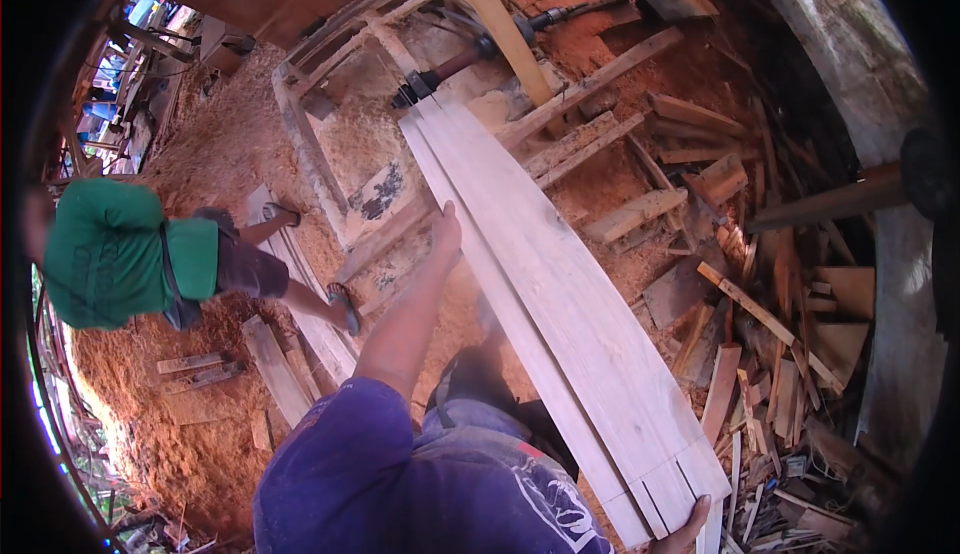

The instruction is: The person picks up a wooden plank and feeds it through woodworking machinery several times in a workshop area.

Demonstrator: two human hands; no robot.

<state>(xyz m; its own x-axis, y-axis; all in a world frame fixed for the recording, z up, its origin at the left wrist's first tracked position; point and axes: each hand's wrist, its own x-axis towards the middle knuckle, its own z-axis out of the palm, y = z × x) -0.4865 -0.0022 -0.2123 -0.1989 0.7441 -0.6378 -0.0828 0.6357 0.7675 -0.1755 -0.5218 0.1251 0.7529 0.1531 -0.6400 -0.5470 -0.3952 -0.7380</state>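
A long, pale wide plank (560, 264) runs from the far middle to the near right, with dark slits at its near end. A narrower board (500, 299) lies along its left side, a thin dark gap between them. My left hand (447, 232) holds the narrow board's left edge toward the far end, its fingers partly hidden. At the near end, my right hand (685, 531) is closed around the plank's corner, fingertips on top. The far ends meet a dark cutting head (412, 90) on a horizontal shaft (465, 59).
A wooden frame (310, 144) stands around the shaft, and a yellowish post (495, 24) rises beside it. Another person in a green shirt (110, 254) stands at left, near planks (280, 369) on the sawdust. Scrap wood (770, 354) is heaped at right.
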